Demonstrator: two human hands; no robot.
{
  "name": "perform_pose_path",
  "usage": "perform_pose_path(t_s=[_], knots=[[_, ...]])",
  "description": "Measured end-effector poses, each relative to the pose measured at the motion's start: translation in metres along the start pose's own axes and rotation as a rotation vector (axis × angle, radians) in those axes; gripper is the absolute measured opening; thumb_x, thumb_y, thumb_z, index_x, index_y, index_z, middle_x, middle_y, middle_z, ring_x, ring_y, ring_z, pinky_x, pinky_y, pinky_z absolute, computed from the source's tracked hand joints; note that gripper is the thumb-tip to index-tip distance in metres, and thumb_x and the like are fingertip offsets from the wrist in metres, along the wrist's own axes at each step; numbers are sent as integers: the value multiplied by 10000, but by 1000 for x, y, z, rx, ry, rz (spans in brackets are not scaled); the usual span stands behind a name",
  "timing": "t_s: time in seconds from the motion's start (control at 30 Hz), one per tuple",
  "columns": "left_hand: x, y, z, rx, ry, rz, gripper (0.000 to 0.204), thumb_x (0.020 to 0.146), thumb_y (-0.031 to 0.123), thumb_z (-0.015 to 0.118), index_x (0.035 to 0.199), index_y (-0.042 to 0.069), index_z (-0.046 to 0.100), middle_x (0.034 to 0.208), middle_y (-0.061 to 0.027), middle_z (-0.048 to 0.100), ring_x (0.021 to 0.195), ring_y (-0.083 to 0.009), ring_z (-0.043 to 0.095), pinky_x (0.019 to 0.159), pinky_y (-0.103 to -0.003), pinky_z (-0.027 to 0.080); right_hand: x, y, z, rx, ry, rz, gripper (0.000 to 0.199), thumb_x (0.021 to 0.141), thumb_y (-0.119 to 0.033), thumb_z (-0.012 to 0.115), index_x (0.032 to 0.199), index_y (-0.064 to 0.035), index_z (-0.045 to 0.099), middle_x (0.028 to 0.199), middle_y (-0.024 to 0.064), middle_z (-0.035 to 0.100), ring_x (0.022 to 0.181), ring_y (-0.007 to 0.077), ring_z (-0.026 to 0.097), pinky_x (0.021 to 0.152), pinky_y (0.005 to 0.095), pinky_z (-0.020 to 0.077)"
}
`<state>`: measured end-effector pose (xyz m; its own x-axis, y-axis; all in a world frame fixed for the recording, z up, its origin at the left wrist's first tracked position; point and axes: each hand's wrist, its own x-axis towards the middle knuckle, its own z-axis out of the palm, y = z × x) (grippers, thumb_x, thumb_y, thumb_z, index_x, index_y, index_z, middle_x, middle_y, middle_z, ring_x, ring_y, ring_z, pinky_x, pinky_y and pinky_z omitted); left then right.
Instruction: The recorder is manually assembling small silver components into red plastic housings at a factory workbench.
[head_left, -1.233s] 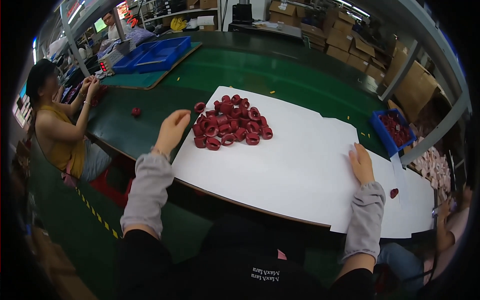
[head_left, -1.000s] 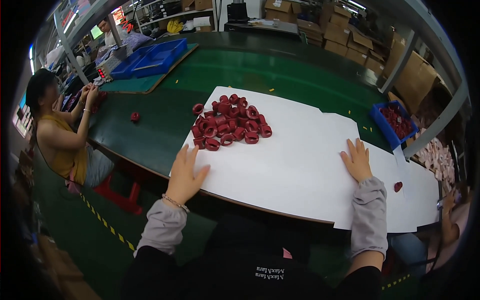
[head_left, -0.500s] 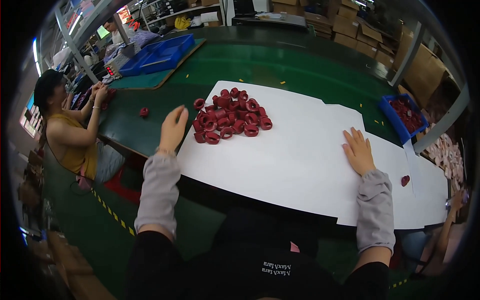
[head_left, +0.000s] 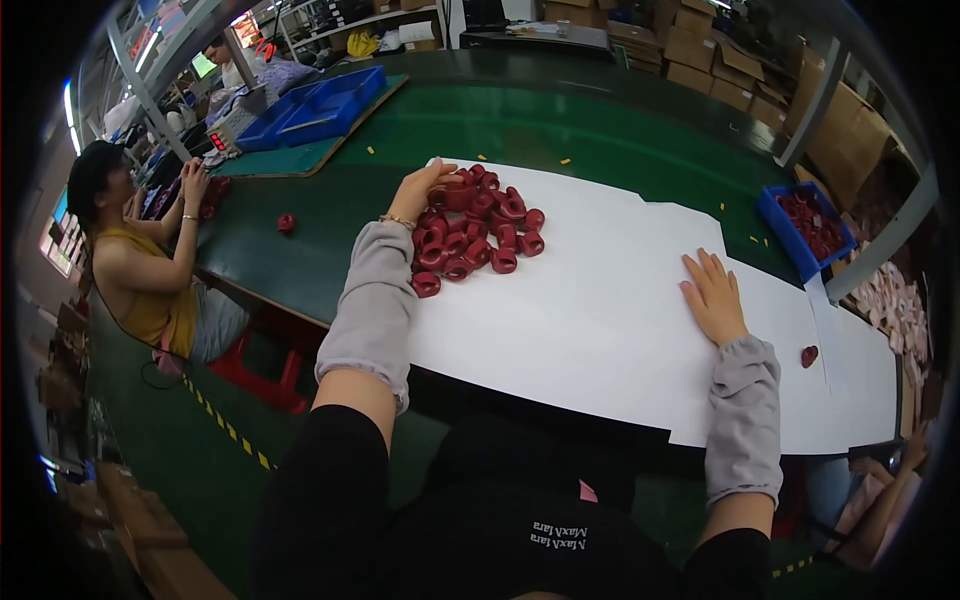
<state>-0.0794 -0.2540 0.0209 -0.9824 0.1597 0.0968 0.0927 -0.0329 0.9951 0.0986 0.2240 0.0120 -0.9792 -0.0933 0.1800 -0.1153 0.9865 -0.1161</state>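
A heap of dark red, ring-shaped pieces point(head_left: 476, 238) lies on the left part of a white sheet point(head_left: 580, 310) spread over the table. My left hand point(head_left: 420, 194) rests against the heap's far left side, its fingers reaching over the outermost pieces; the fingertips are partly lost among them. It does not grip any piece that I can make out. Fingers spread, my right hand point(head_left: 716, 300) lies flat on the sheet, well to the right of the heap. Grey sleeve covers are on both my forearms.
One red piece point(head_left: 809, 357) lies apart at the right; another point(head_left: 286, 223) sits on the dark tabletop at the left. A blue bin point(head_left: 770, 216) of red pieces stands at the right. Blue trays point(head_left: 350, 105) are at the far left. A co-worker point(head_left: 150, 240) sits at the left.
My left hand has moved right and away from me, from beside the heap onto its left edge. Pieces on that side have shifted right. My right hand stays put.
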Motion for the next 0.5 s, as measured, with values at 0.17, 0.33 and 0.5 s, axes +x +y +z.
perform_pose_path(t_s=[0.17,0.33,0.5], knots=[[31,-10,-10,190,343,141,420,881,389,582,1029,3,648,984,-105,659,942,-180,615,770,-312,492,3,-4,0,-14,-11,-6,450,938,-316,438,1364,-173,411,1468,110,294,1373,292,221,1103,499,150],[55,4,4,685,85,462,457,870,427,574,990,-10,631,900,-65,613,845,-139,585,724,-267,472,6,-10,0,-18,-8,-13,450,936,-318,440,1363,-178,412,1468,105,294,1374,286,221,1104,497,148],[46,33,67,839,-584,32,487,919,411,516,1202,19,569,1121,-72,577,981,-150,508,893,-252,384,0,1,1,-6,-5,9,451,933,-338,441,1358,-188,420,1465,94,302,1372,281,225,1102,497,150]])
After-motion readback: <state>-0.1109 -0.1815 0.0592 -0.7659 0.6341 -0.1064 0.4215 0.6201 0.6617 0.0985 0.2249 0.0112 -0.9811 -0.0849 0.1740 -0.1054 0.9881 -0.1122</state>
